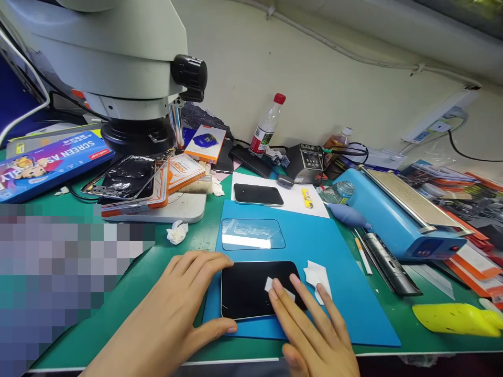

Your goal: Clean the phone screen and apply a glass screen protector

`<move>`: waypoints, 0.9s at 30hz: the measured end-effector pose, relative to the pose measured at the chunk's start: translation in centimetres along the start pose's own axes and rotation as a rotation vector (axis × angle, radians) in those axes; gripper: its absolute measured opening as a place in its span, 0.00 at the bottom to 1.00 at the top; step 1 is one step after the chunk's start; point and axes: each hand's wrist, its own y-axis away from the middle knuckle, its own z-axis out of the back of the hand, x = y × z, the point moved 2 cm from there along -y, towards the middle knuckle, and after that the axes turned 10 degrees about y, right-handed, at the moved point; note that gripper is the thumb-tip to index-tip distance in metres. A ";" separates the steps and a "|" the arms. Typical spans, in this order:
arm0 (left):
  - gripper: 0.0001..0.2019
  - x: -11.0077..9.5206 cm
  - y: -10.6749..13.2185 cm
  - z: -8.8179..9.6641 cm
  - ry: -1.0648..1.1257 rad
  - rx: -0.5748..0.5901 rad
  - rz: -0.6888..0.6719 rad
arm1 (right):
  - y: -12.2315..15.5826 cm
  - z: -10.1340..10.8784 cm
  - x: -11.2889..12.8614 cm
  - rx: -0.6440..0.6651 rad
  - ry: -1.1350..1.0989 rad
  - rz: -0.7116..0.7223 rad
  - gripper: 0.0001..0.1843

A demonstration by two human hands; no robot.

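Note:
A black-screened smartphone [247, 293] lies face up on the blue mat [353, 314]. My left hand [196, 298] braces its left end, with the fingertips at the far corner and the thumb at the near one. Across the right part of the screen my right hand [314, 324] reaches with fingers stretched and spread. Its fingertips press on a small white wipe [269, 284], which they partly cover. Beyond the phone rests a clear screen protector [251, 235] with a dark border. A torn white wipe [317, 277] lies to the right of the phone.
A second phone [258, 194] lies on white paper at the back. A microscope [137, 78] overhangs the left, above a disassembled phone [126, 178]. At the right stand a blue heating machine [401, 220], a blower bulb [348, 214] and a yellow bottle [456, 319]. Crumpled tissue [177, 232] lies left.

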 end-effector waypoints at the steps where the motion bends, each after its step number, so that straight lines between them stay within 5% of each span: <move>1: 0.34 0.0 0.1 0.0 -0.001 0.003 0.006 | 0.1 -0.3 0.7 -0.001 -0.004 -0.009 0.31; 7: 0.35 0.3 0.2 -0.2 -0.014 0.019 0.022 | 0.9 -0.5 1.5 0.056 0.045 -0.021 0.46; 11: 0.34 0.3 0.2 -0.1 -0.014 0.010 0.012 | 1.2 -0.1 0.4 0.050 0.172 -0.085 0.39; 18: 0.35 0.4 0.2 -0.3 -0.011 0.016 0.022 | 0.0 -1.6 5.6 -0.044 0.074 -0.070 0.30; 21: 0.37 0.2 0.1 -0.1 0.009 0.033 0.038 | 0.2 -1.1 3.6 -0.004 0.122 -0.012 0.36; 24: 0.43 -0.2 0.1 0.2 0.031 0.062 0.035 | 0.0 -0.6 1.5 -0.002 0.165 -0.186 0.35; 27: 0.53 -0.5 0.0 0.4 0.029 0.079 0.010 | -0.8 -1.2 3.0 -0.011 0.115 -0.087 0.37</move>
